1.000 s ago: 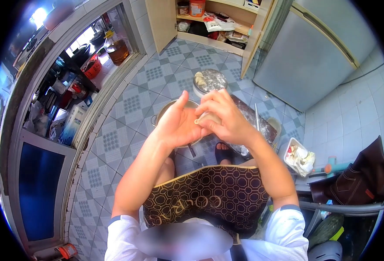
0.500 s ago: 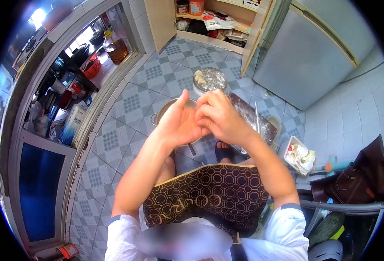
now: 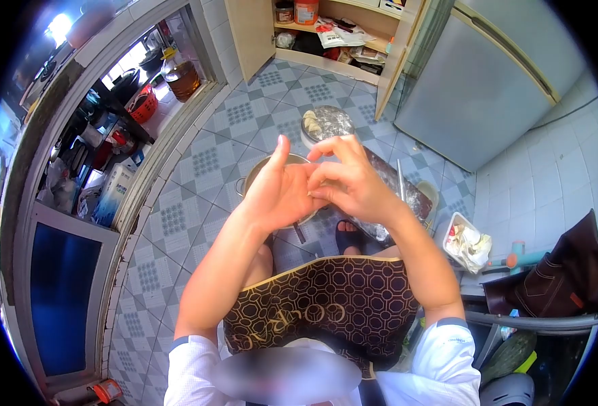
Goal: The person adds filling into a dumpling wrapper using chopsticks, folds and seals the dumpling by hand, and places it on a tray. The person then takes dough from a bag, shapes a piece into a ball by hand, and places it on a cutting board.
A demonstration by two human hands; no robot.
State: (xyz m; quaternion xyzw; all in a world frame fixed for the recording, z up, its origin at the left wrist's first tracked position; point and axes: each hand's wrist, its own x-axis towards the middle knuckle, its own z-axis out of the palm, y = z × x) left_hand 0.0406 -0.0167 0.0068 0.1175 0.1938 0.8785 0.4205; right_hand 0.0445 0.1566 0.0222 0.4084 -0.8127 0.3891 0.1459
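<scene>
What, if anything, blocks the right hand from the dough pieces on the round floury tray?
Nothing visible does. The left hand is beside the right hand, not between it and the dough pieces on the tray.

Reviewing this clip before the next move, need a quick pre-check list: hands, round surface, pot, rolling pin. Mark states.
1. Left hand palm up and open: ok, thumb raised.
2. Right hand at the left hand's fingers: ok, its own fingers are curled.
3. Anything between the right hand's fingertips: cannot tell, mostly hidden.
4. Shaped dough pieces within the round floured surface: ok, grouped at its left side.
5. Pot contents: cannot tell, left hand covers most of it.
6. Rolling pin out of both hands: ok, lying on the floured board.
</scene>
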